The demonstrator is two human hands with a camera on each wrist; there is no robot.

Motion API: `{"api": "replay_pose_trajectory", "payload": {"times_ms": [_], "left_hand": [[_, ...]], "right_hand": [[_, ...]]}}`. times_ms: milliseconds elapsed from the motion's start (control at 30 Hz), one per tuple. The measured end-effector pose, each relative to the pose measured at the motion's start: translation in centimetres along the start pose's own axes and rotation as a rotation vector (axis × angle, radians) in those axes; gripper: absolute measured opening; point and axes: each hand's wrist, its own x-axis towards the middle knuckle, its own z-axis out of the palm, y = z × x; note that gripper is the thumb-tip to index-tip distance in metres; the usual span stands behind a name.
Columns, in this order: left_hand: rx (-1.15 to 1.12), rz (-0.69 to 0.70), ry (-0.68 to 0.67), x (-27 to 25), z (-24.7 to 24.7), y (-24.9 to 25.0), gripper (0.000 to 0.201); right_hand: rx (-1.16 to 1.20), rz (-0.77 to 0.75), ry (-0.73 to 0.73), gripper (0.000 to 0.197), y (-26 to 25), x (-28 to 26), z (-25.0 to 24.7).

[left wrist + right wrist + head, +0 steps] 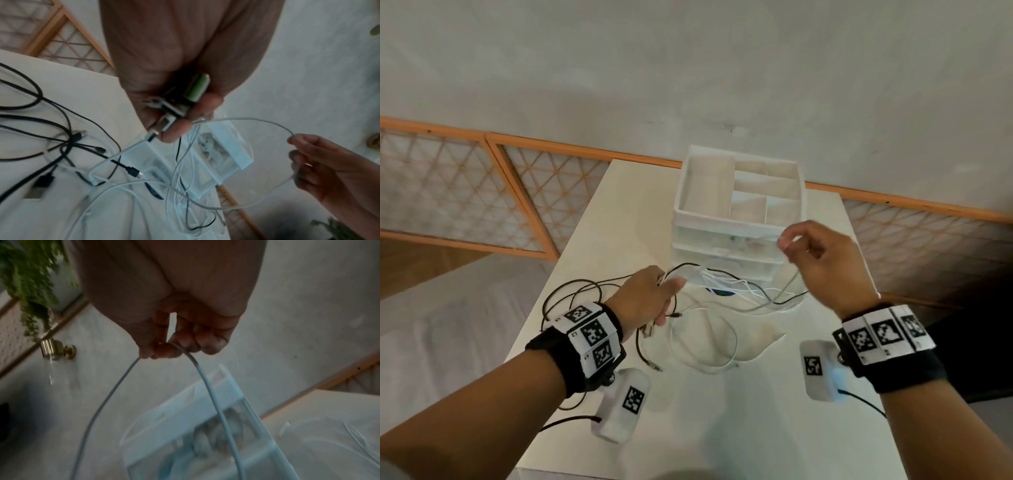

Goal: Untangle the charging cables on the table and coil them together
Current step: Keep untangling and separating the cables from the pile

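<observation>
Black cables (571, 291) (51, 113) and white cables (709, 346) (115, 186) lie tangled on the white table (722, 428). My left hand (654, 294) (176, 116) grips a bunch of cable plugs (168, 105), one of them green, just above the table's middle. My right hand (822, 260) (320, 164) (174, 344) is raised to the right and pinches a loop of white cable (257, 121) (205, 382) between thumb and fingertips. That loop runs back to the left hand. A black USB plug (39, 186) lies loose on the table.
A white plastic drawer organizer (739, 205) (222, 155) (205, 426) with open top compartments stands at the table's far middle, right behind the hands. A wooden lattice screen (465, 192) lines the wall. A green plant (26, 280) hangs at the right.
</observation>
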Motion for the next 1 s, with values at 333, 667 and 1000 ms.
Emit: {"api": "replay_pose_trajectory", "payload": {"times_ms": [333,667,1000], "left_hand": [[-0.119,0.257,0.202,1.0,1.7,4.4,0.032],[-0.143,0.355,-0.001,0.8,3.4,4.2,0.030],[0.293,0.157,-0.091,1.9,-0.8,-1.4,0.031]], "right_hand": [[0.067,-0.106,-0.169,0.012,-4.0,-0.8,-0.5],[0.071,-0.166,0.083,0.009,-5.3,1.5,-4.1],[-0.373,0.026,0.518,0.022,1.0,3.8,-8.1]]}}
